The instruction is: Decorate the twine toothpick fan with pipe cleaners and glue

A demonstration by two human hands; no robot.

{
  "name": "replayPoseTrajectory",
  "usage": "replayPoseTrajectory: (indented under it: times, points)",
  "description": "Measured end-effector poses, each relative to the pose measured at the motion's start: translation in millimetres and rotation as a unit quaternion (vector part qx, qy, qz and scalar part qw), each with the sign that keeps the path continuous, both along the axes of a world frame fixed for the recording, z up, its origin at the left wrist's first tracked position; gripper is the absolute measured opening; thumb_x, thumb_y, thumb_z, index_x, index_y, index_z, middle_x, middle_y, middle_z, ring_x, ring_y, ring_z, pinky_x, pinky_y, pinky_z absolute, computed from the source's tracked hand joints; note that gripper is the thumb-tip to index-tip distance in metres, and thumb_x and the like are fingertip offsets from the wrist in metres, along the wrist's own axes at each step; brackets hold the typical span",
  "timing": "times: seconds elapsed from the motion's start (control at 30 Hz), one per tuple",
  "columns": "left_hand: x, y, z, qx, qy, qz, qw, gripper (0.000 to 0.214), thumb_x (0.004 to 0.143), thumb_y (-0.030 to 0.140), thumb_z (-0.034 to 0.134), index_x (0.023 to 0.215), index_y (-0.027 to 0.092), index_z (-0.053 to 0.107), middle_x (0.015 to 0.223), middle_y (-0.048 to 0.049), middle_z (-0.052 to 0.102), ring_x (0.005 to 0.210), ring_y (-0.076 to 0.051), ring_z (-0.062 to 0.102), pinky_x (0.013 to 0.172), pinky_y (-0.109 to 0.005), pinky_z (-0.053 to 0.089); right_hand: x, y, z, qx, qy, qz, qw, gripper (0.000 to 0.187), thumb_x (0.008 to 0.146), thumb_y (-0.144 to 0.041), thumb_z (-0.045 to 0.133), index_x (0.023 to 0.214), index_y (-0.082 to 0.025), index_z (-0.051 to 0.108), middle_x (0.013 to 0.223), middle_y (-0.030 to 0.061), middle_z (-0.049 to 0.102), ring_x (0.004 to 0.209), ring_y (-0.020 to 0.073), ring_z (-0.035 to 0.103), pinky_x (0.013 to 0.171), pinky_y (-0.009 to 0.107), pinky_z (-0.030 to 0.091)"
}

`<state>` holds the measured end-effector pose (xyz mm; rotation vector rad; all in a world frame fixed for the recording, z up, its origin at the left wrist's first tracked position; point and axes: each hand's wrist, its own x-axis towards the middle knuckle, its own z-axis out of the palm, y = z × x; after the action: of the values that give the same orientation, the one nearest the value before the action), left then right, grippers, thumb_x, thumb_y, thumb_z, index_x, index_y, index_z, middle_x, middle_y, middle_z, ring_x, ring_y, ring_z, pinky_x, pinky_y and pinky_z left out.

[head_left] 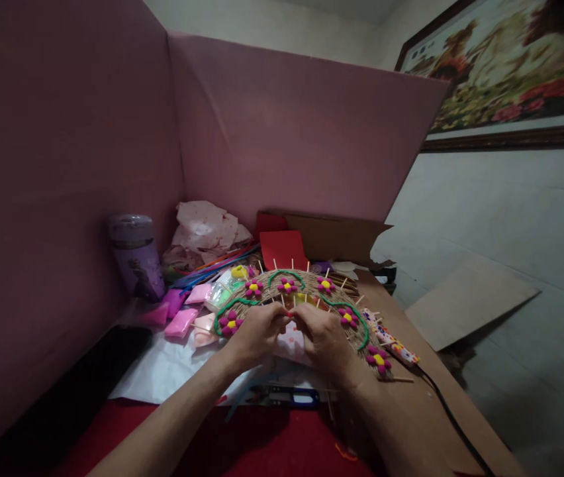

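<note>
A woven arch of brown twine (361,334) lies on the table, set with magenta clay flowers with yellow centres (286,285), a green cord (286,272) and upright wooden sticks. My left hand (255,333) and my right hand (322,338) rest on the inner edge of the arch, fingertips meeting. Both pinch a tiny red piece (289,313) between them.
Pink cardboard screens (292,126) stand behind and to the left. A purple bottle (137,255), pink clay packets (181,322), crumpled paper (205,228), a red card (283,248), blue snips (289,397) and a black cable (448,414) surround the arch. A framed picture (505,66) hangs at the right.
</note>
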<state>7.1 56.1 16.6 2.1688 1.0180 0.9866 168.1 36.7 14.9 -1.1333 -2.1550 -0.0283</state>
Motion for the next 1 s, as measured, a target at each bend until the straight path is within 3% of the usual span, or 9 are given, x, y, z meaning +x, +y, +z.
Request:
replayPoseTrajectory:
  times: [0.13, 0.3, 0.47, 0.6, 1.0]
  points:
    - [-2.4, 0.9, 2.5, -0.015, -0.002, 0.002, 1.000, 0.012, 0.079, 0.015, 0.046, 0.069, 0.016, 0.053, 0.061, 0.0008, 0.058, 0.051, -0.008, 0.049, 0.048, -0.018, 0.032, 0.3, -0.6, 0.5, -0.007, 0.009, 0.019, 1.000, 0.025, 0.072, -0.001, 0.040, 0.084, -0.017, 0.055, 0.074, 0.0035, 0.058, 0.068, 0.0153, 0.051, 0.061, 0.024, 0.035]
    - [-4.6, 0.2, 8.9, -0.035, 0.030, -0.002, 0.999, 0.023, 0.083, 0.027, 0.045, 0.068, 0.015, 0.057, 0.055, 0.0002, 0.057, 0.047, -0.009, 0.049, 0.045, -0.018, 0.032, -1.1, -1.1, -0.1, -0.026, 0.001, 0.008, 1.000, 0.023, 0.070, 0.001, 0.041, 0.078, -0.016, 0.054, 0.070, 0.0027, 0.057, 0.063, 0.0145, 0.050, 0.059, 0.025, 0.033]
    - [-7.0, 1.1, 9.0, -0.075, 0.013, -0.017, 0.997, 0.029, 0.083, 0.036, 0.046, 0.068, 0.015, 0.059, 0.056, 0.0004, 0.059, 0.046, -0.008, 0.050, 0.043, -0.017, 0.034, 0.1, -4.8, 7.8, -0.076, 0.039, 0.043, 0.995, 0.018, 0.082, -0.008, 0.043, 0.079, -0.017, 0.058, 0.074, 0.0031, 0.061, 0.068, 0.0138, 0.054, 0.063, 0.024, 0.037]
    - [-8.4, 1.5, 6.9, -0.115, -0.020, -0.045, 0.992, 0.026, 0.082, 0.036, 0.047, 0.071, 0.015, 0.058, 0.056, 0.0010, 0.058, 0.042, -0.008, 0.050, 0.040, -0.018, 0.034, 2.9, -5.8, 13.4, -0.101, 0.068, 0.075, 0.990, 0.016, 0.083, -0.012, 0.047, 0.077, -0.017, 0.061, 0.068, 0.0005, 0.061, 0.062, 0.0116, 0.054, 0.059, 0.023, 0.038]
    - [-6.6, 2.1, 5.7, 0.020, 0.024, -0.014, 0.999, 0.015, 0.078, 0.018, 0.044, 0.064, 0.016, 0.050, 0.052, 0.0031, 0.050, 0.048, -0.008, 0.043, 0.047, -0.020, 0.028, -4.7, -0.4, -0.3, -0.081, 0.107, 0.054, 0.989, 0.016, 0.082, -0.014, 0.046, 0.071, -0.017, 0.056, 0.058, -0.0033, 0.053, 0.054, 0.0098, 0.047, 0.054, 0.021, 0.034]
